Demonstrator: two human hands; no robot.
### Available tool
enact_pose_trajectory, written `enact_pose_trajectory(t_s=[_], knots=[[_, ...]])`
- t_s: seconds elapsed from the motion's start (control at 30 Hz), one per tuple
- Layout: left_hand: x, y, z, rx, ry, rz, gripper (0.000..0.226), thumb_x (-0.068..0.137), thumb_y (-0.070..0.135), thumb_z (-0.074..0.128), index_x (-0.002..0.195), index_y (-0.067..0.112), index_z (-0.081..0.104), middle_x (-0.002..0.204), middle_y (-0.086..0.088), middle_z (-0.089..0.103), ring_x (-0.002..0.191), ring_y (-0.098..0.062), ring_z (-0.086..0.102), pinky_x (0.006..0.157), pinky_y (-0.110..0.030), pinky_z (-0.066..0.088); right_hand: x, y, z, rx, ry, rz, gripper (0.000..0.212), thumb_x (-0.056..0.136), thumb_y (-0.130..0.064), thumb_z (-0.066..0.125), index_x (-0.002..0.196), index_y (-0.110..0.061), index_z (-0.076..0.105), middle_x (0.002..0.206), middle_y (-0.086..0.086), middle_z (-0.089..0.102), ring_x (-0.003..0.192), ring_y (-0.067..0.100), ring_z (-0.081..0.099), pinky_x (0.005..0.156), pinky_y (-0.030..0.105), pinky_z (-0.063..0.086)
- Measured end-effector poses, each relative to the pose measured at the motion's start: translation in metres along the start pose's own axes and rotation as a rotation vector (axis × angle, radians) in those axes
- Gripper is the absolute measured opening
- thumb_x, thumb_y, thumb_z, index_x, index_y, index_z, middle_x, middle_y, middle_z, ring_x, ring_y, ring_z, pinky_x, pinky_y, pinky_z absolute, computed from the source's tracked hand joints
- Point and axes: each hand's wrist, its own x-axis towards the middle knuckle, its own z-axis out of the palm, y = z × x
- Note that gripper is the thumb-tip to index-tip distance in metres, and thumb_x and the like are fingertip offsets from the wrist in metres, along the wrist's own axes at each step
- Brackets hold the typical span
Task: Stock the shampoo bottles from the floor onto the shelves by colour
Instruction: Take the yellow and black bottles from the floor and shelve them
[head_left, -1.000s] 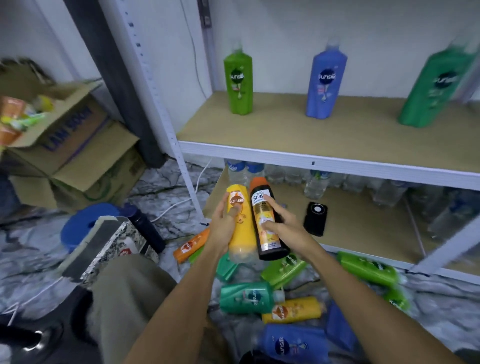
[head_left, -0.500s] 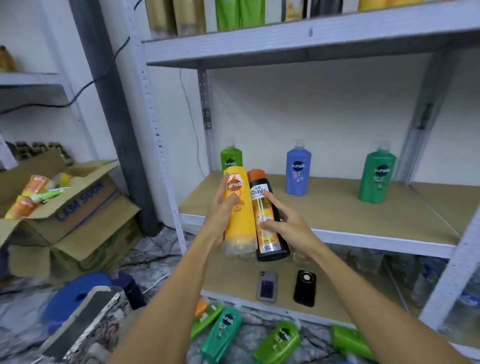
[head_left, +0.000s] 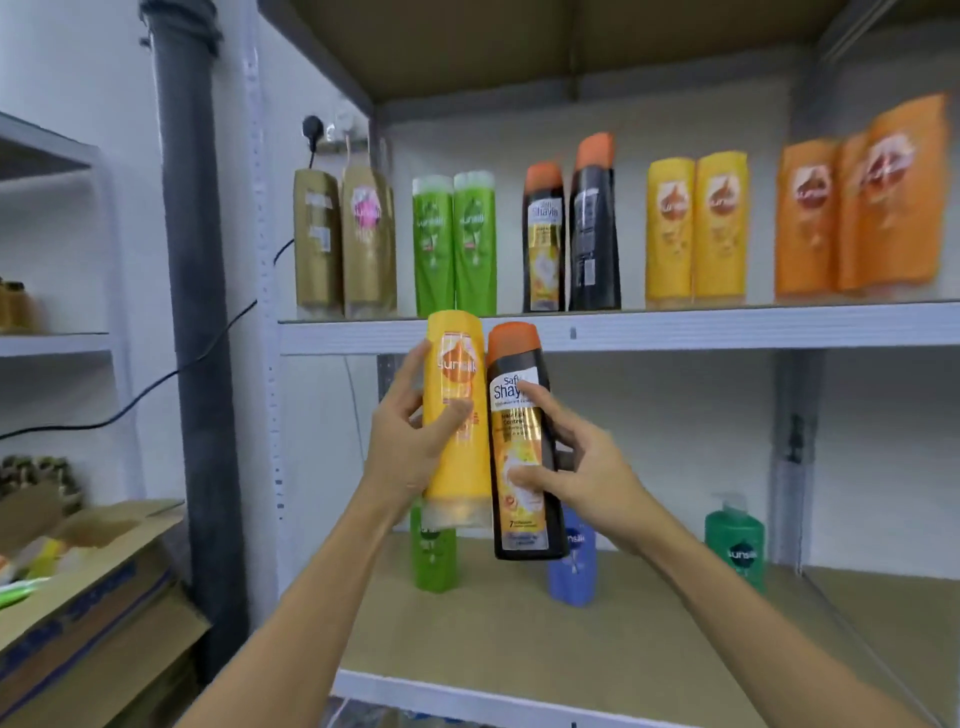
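Note:
My left hand grips a yellow Sunsilk bottle, held upright with its clear cap down. Right beside it, my right hand holds a black bottle with an orange cap. Both bottles are raised just below the front edge of the upper shelf. On that shelf stand pairs by colour: gold bottles, green bottles, black bottles, yellow bottles and orange bottles.
The lower shelf carries a light green bottle, a blue bottle and a dark green pump bottle, spaced apart. An open cardboard box stands at the left beside a grey pipe.
Both hands have lifted the yellow and black bottles from floor level up past the lower shelf. My view has swung upward, so the upper shelf shows and the floor bottles have left the frame.

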Motion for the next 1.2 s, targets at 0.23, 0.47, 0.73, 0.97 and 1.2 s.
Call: enact_pose_trajectory(t_s=[0.23, 0.47, 0.73, 0.97, 1.2], knots=[[0.081, 0.044, 0.027, 0.012, -0.012, 0.183, 0.071, 0.089, 0.014, 0.074, 0.148, 0.035, 0.041, 0.116, 0.001, 0.071, 0.102, -0.014, 0.072, 0.08, -0.038, 0.062, 0.067, -0.048, -0.04, -0.149, 0.049, -0.19, 0.075, 0.089, -0.008, 0.075, 0.144, -0.05, 0.045, 0.138, -0.016, 0.06, 0.117, 0.006, 0.064, 0.095, 0.033, 0.057], [0.165, 0.079, 0.047, 0.14, 0.017, 0.425, 0.071, 0.089, 0.02, 0.075, 0.149, 0.028, 0.038, 0.118, 0.021, 0.06, 0.102, 0.002, 0.068, 0.079, -0.026, 0.061, 0.151, -0.087, -0.065, -0.365, 0.168, -0.379, 0.078, 0.091, -0.013, 0.074, 0.15, -0.047, 0.037, 0.152, -0.018, 0.046, 0.135, 0.003, 0.048, 0.112, 0.04, 0.046], [0.233, 0.075, 0.064, 0.227, 0.121, 0.545, 0.064, 0.092, 0.026, 0.073, 0.146, 0.03, 0.038, 0.114, 0.022, 0.058, 0.095, 0.002, 0.068, 0.077, -0.033, 0.062, 0.217, -0.089, -0.074, -0.514, 0.277, -0.439, 0.078, 0.093, -0.01, 0.071, 0.154, -0.04, 0.032, 0.151, -0.015, 0.042, 0.123, -0.004, 0.041, 0.077, -0.005, 0.039], [0.252, 0.036, 0.063, 0.214, 0.101, 0.462, 0.063, 0.092, 0.027, 0.072, 0.145, 0.033, 0.037, 0.136, 0.002, 0.057, 0.118, -0.013, 0.062, 0.082, -0.018, 0.058, 0.236, -0.061, -0.069, -0.481, 0.325, -0.371, 0.073, 0.099, -0.016, 0.063, 0.157, -0.039, 0.024, 0.147, -0.009, 0.048, 0.123, 0.005, 0.049, 0.098, 0.019, 0.046], [0.241, 0.023, 0.063, 0.335, -0.024, 0.417, 0.078, 0.102, 0.035, 0.056, 0.159, 0.038, 0.004, 0.123, 0.033, 0.041, 0.105, 0.021, 0.051, 0.084, -0.006, 0.048, 0.238, -0.051, -0.073, -0.535, 0.369, -0.36, 0.074, 0.099, -0.026, 0.064, 0.157, -0.043, 0.021, 0.144, -0.008, 0.05, 0.118, 0.002, 0.048, 0.091, 0.015, 0.042]])
